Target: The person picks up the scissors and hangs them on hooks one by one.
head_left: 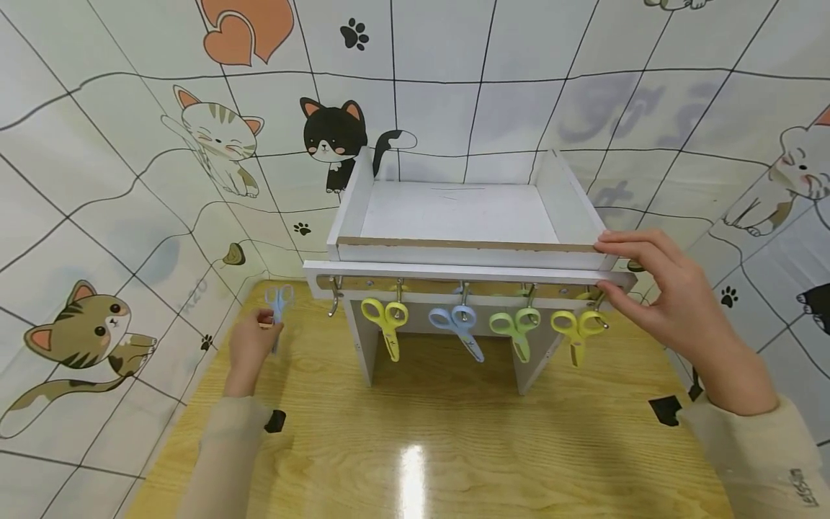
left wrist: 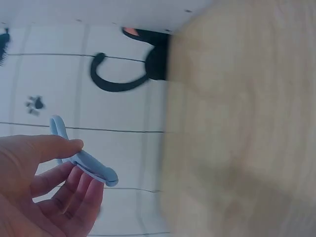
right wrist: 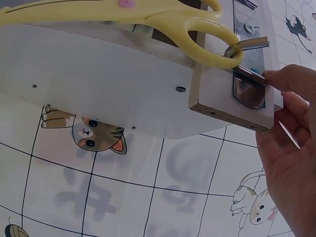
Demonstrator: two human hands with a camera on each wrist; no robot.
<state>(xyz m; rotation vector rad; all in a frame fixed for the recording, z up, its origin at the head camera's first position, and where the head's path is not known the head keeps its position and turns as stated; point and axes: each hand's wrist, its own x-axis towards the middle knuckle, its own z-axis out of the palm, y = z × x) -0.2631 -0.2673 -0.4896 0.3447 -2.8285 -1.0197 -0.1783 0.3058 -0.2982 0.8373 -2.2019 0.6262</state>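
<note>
My left hand (head_left: 251,344) pinches a pair of light blue scissors (head_left: 279,301) between thumb and fingers, left of a white shelf rack (head_left: 447,255). In the left wrist view, the thumb lies on top of the blue scissors (left wrist: 94,165) and the fingers are underneath. My right hand (head_left: 674,303) grips the rack's right front corner, thumb at the hook rail. Along that rail hang a yellow pair of scissors (head_left: 392,331), a blue pair (head_left: 459,328), a green pair (head_left: 516,330) and another yellow pair (head_left: 576,331). The leftmost hook (head_left: 334,295) is bare.
The rack stands on a wood-grain table (head_left: 428,440) against a cat-patterned wall sheet (head_left: 441,115). Its top is a shallow tray with raised sides (head_left: 573,191). Black patches lie on the table near the left sleeve (head_left: 275,421) and right sleeve (head_left: 665,410).
</note>
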